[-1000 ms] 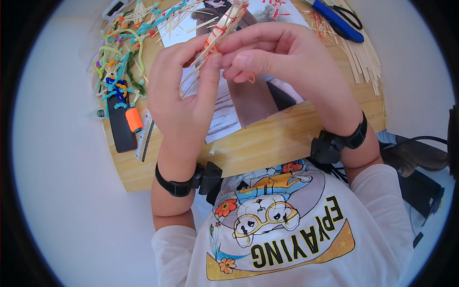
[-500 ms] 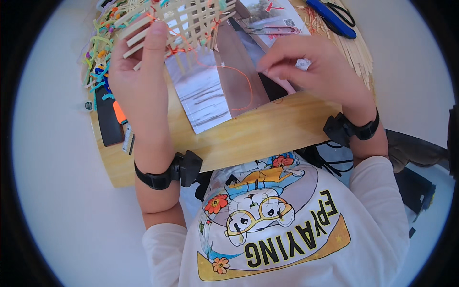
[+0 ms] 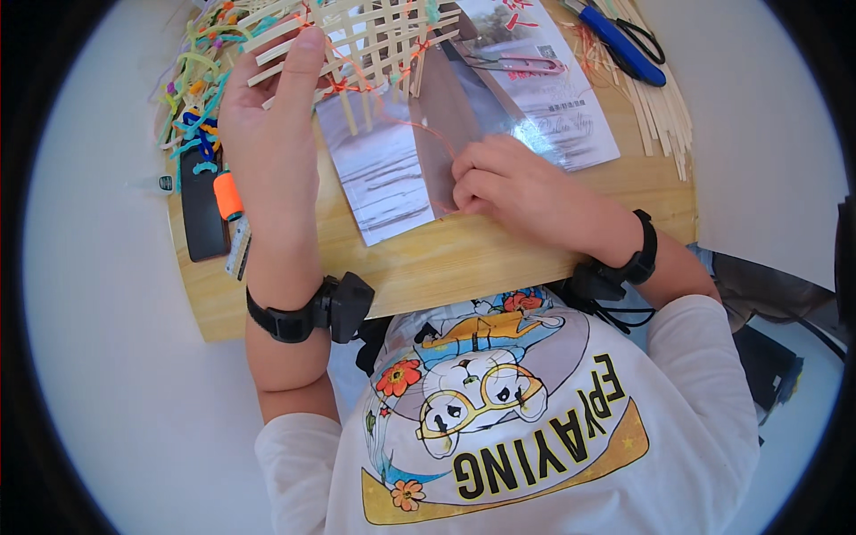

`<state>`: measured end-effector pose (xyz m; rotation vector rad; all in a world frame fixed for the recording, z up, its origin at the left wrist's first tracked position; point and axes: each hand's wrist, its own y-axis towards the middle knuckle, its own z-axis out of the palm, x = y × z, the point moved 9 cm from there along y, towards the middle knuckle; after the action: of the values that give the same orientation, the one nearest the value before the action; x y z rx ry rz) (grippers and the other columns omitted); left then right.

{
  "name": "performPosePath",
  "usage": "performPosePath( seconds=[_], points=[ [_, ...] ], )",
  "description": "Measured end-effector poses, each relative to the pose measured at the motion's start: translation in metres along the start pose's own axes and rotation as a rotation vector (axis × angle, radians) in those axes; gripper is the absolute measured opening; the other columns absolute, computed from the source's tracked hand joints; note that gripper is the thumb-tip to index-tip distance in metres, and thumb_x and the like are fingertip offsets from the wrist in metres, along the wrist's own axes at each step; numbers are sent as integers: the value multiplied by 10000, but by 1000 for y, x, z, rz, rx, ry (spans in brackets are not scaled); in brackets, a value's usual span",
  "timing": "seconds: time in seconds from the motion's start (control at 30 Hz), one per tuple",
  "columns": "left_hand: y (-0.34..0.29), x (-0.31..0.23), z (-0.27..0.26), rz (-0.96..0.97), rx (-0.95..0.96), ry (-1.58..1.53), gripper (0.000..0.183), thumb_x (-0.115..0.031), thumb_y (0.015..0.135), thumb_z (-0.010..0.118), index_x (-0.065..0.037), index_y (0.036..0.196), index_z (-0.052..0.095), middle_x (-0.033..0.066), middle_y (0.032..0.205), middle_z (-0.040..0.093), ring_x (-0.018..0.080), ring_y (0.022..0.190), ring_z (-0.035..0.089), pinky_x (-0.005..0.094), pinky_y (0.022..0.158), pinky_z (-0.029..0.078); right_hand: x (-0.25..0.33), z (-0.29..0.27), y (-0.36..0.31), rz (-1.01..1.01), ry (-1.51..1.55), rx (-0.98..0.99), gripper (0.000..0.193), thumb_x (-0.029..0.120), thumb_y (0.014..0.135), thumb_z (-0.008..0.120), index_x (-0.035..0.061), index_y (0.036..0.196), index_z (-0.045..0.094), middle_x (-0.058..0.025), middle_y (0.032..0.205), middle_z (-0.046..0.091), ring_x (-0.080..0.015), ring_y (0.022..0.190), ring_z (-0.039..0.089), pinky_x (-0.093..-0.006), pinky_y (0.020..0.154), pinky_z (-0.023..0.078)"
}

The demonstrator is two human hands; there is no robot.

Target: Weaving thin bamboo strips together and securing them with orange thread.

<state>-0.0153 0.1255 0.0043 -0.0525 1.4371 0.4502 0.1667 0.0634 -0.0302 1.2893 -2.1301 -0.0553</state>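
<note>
Your left hand (image 3: 272,125) has its grip closed, thumb on top, on the left edge of a woven lattice of pale flat wooden strips (image 3: 383,40), raised over the far-left part of the glossy printed magazine (image 3: 379,192). Your right hand (image 3: 510,185) has just dropped to the magazine's near edge, grip curled at the thin orange thread (image 3: 428,131) trailing from the lattice; hidden fingertips leave a pinch unconfirmed. This puts the loose thread within your reach. Pink-handled snips (image 3: 522,64) lie on the magazine's right half; left of it sits an orange cylindrical spool (image 3: 229,196).
</note>
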Motion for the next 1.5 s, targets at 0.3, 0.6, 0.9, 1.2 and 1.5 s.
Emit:
performPosePath(
  seconds=[0.3, 0.6, 0.9, 1.2, 1.5],
  points=[
    [1, 7, -8, -30, -24, 92, 396, -294, 840, 701, 5, 1081, 604, 86, 929, 648, 120, 847, 596, 250, 779, 475, 52, -60, 1, 141, 561, 258, 43, 84, 810, 597, 67, 832, 565, -67, 741, 581, -248, 681, 593, -345, 637, 466],
    [4, 29, 6, -214, 101, -96, 359, -239, 836, 693, -4, 1096, 616, 82, 925, 646, 124, 802, 605, 250, 747, 490, 85, -190, -13, -275, 605, 20, 147, 225, 870, 636, 79, 860, 620, -66, 735, 624, -152, 568, 532, -261, 498, 426],
    [-14, 20, 24, -217, 193, 90, 350, -291, 833, 693, -6, 1031, 649, 63, 870, 659, 95, 770, 590, 225, 684, 469, 55, -206, -14, -58, 84, -767, 186, 89, 870, 604, -16, 1024, 606, -107, 730, 629, -114, 584, 534, -239, 545, 422],
    [-34, 10, 39, -335, 363, 161, 328, -278, 837, 688, -15, 1031, 654, 41, 859, 665, 72, 714, 584, 218, 663, 478, 5, -130, 34, 267, 248, -395, 99, -70, 856, 556, -61, 933, 617, -89, 800, 645, -108, 681, 585, -208, 634, 470],
    [-42, 31, 51, -462, 520, 190, 321, -272, 838, 685, -11, 1022, 658, 50, 821, 661, 75, 697, 600, 214, 622, 483, -10, -101, 37, 163, 10, -449, 79, -23, 816, 638, 4, 891, 637, -36, 770, 611, -100, 653, 555, -218, 602, 439]
  ],
)
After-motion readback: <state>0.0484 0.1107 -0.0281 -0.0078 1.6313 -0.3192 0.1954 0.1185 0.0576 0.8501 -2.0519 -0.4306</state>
